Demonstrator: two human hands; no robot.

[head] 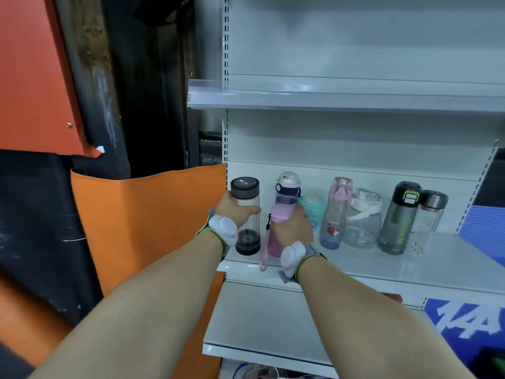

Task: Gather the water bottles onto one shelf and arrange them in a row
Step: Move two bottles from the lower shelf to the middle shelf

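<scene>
Left hand (235,212) wraps the clear bottle (246,217) mid-body; right hand (293,227) wraps the pink bottle (276,231) below its cap. Both bottles upright, just beside each other at the left end of the middle shelf (451,265). The standing row runs rightward, so the right hand is nearer it; next open spots look leftmost.

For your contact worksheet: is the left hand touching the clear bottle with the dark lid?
Touching. The head view shows the left hand with fingers wrapped around the clear bottle with the dark lid.
</scene>
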